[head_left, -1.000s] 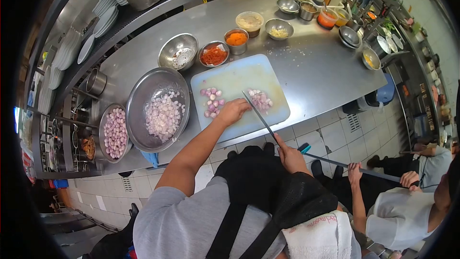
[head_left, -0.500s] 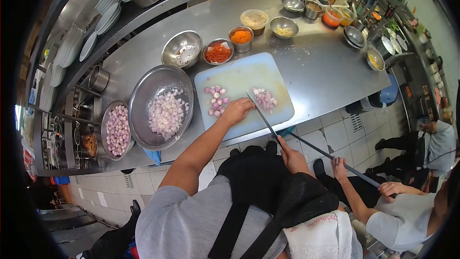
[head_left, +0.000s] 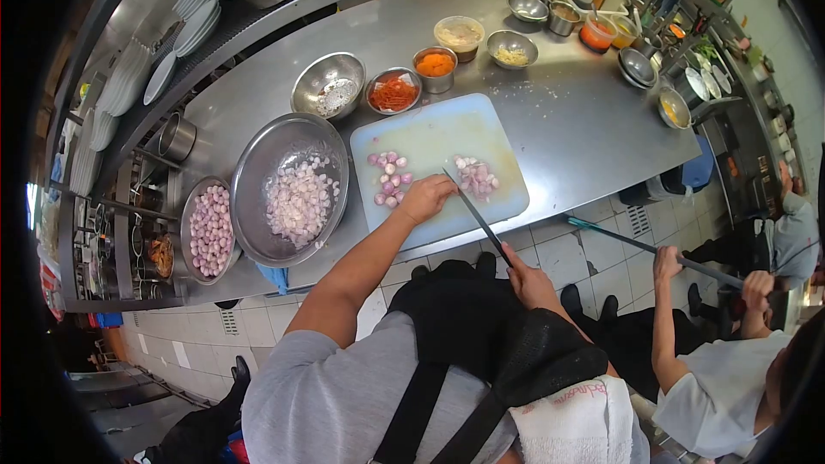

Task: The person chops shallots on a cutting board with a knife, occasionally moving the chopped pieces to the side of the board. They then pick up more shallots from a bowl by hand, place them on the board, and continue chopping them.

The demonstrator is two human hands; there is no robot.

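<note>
Shallots point(head_left: 395, 180) lie in two groups on the pale cutting board point(head_left: 447, 129): whole peeled bulbs to the left, cut pieces point(head_left: 478, 179) to the right of the knife point(head_left: 481, 222). From my station I see the right hand point(head_left: 531, 284) wrapped around the knife's handle, the blade slanting across the board's near edge, its tip beside the cut pieces. The left hand point(head_left: 430, 198) is over the near half of the board, just left of the blade, fingers bent; I cannot tell whether they pinch a shallot. Left of the board, on the steel surface point(head_left: 593, 137), I have a wide steel bowl point(head_left: 249, 206) of chopped shallots, then a smaller bowl point(head_left: 229, 268) of whole ones. Past the far edge stand a bowl of orange-red shreds point(head_left: 375, 106) and a metal cup point(head_left: 436, 84) of orange food. At right, a co-worker point(head_left: 722, 387) grips a long pole point(head_left: 640, 245) with both hands.
</note>
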